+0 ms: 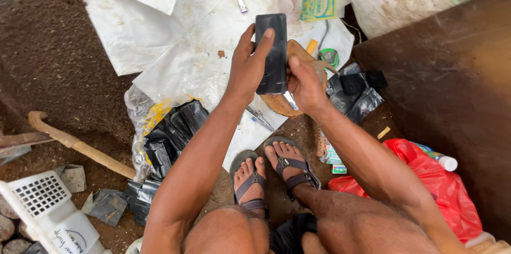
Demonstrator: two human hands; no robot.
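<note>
A flat black rectangular piece, like a folded black plastic bag, is held upright between both hands in the head view. My left hand grips its left edge with a finger over the top. My right hand holds its lower right edge. Beneath the hands lie a brown wooden-looking piece and a metal blade on white sheeting.
A pile of black plastic bags lies at the left of my sandalled feet, more black bags at the right. A red bag, a wooden handle, a white crate and soil surround me.
</note>
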